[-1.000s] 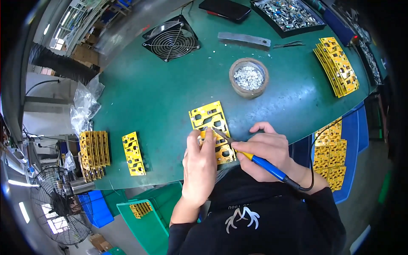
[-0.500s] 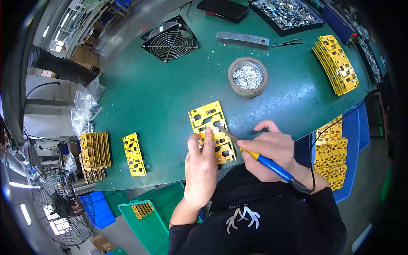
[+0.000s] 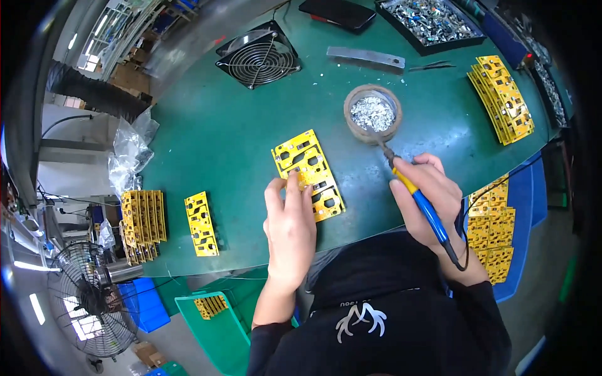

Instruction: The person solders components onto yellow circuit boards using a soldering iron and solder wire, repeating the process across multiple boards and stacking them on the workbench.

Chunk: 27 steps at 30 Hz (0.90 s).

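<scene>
1. A yellow circuit board panel (image 3: 308, 174) lies flat on the green table (image 3: 213, 138), near its front edge, in front of the person.
2. The left hand (image 3: 290, 229) rests on the panel's near end with its fingers stretched out and pressing down; it does not grasp anything.
3. The right hand (image 3: 429, 200) is closed around a soldering iron (image 3: 419, 195) with a blue and yellow handle.
4. The iron's tip reaches the rim of a round pot (image 3: 372, 115) full of silvery scraps, just right of the panel.
5. A single yellow board (image 3: 201, 224) and a stack of yellow boards (image 3: 143, 222) lie to the left.
6. A small black fan (image 3: 258, 56) lies further back on the table.
</scene>
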{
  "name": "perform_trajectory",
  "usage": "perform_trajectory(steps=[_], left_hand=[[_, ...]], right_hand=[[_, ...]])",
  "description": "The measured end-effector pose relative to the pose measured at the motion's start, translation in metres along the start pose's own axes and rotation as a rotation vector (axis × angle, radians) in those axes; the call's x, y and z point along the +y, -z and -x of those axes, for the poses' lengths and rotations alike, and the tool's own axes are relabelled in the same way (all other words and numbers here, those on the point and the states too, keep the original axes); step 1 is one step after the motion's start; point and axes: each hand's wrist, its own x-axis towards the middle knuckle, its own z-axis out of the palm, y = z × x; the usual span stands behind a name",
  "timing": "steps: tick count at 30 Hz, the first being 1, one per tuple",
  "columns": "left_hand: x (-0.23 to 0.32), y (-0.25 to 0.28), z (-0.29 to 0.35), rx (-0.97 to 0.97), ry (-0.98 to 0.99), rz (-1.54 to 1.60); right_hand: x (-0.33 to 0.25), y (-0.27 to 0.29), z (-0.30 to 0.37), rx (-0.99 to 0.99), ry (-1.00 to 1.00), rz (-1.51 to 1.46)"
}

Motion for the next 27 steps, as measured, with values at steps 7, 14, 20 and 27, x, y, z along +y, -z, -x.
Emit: perform_trajectory(steps=[7,14,20,27], left_hand=[[0.0,0.016,0.033,0.055,-0.077,0.124],[0.008,0.008,0.05,0.068,-0.116,0.08],[0.01,0.001,0.053,0.112,-0.163,0.066],[0.008,-0.006,0.053,0.129,-0.164,0.065]], right_hand=[[-0.014,-0.002,0.023,-0.098,0.074,-0.236],[-0.024,-0.007,0.03,-0.164,0.087,-0.308],[-0.024,-0.01,0.03,-0.171,0.09,-0.316],[-0.023,-0.01,0.029,-0.189,0.085,-0.329]])
